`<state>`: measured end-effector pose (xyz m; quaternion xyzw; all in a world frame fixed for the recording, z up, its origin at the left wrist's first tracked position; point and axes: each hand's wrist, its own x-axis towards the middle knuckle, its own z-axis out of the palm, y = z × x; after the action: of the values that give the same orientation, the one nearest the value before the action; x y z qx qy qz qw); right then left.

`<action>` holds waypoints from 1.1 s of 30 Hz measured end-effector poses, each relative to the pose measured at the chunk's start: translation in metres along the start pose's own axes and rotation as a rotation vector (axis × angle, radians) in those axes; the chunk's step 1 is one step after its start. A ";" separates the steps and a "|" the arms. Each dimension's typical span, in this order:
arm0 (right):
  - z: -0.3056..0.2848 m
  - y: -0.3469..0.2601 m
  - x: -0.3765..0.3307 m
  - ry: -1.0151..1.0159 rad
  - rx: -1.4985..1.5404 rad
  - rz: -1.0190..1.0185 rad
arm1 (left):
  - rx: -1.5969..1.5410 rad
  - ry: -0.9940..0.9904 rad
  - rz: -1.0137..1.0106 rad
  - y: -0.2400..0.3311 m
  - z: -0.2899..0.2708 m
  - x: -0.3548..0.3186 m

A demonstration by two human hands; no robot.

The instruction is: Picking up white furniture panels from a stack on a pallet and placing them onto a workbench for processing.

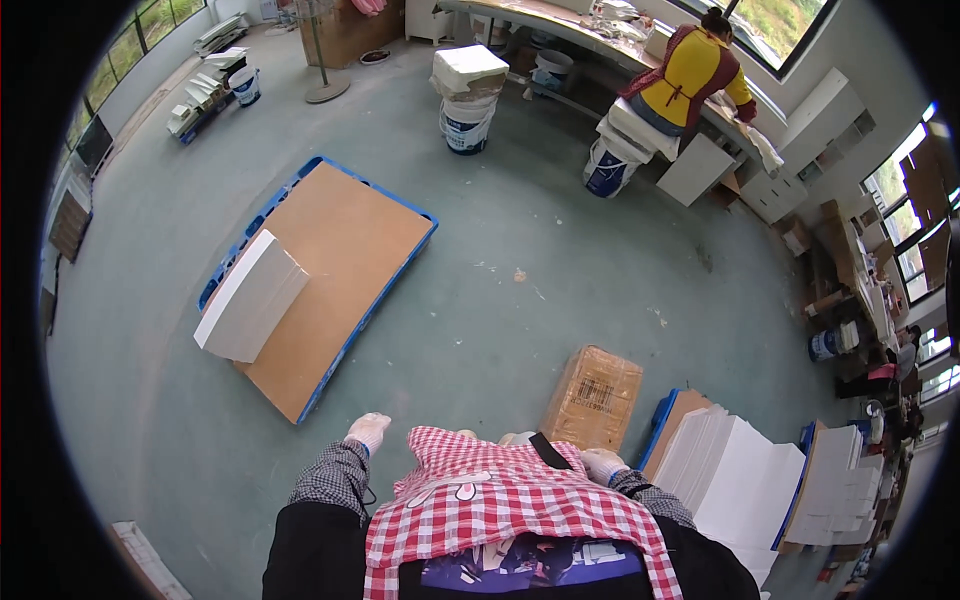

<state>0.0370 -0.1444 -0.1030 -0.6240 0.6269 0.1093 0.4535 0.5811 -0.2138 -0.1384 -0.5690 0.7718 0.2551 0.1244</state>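
Note:
My left hand (369, 431), in a pale glove, hangs over the floor to the left of my red-and-white checked apron (480, 490). Its fingers look loosely curled, and I see nothing in them. The gloved right hand (602, 465) is at the apron's right edge, just in front of a taped cardboard box (594, 400). Its fingers are largely hidden, and I cannot tell whether it touches the box. Ahead on the left, a blue pallet (352, 343) bears a brown board (345, 225). A row of white panels (255, 300) stands on edge along the board's left side.
To my right are stacked white panels (735, 470) on another pallet (657, 425). Covered buckets (468, 125) stand before a long workbench (560, 22), where a person in yellow (695, 80) sits. More benches (850, 270) line the right wall. A pole stand (327, 92) is far left.

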 end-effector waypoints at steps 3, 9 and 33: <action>-0.048 -0.008 0.045 -0.043 -0.437 -0.223 | -0.036 -0.001 -0.063 -0.016 0.011 0.007; -0.141 -0.040 0.144 -0.135 0.110 0.355 | -0.231 -0.286 -0.177 -0.030 0.029 0.037; -0.570 0.006 0.666 0.025 -0.167 -0.321 | -0.503 -0.013 -0.438 -0.143 -0.324 0.521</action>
<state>-0.0875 -0.9992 -0.2534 -0.7527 0.5137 0.0794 0.4040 0.5797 -0.8438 -0.1537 -0.7326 0.5432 0.4084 0.0368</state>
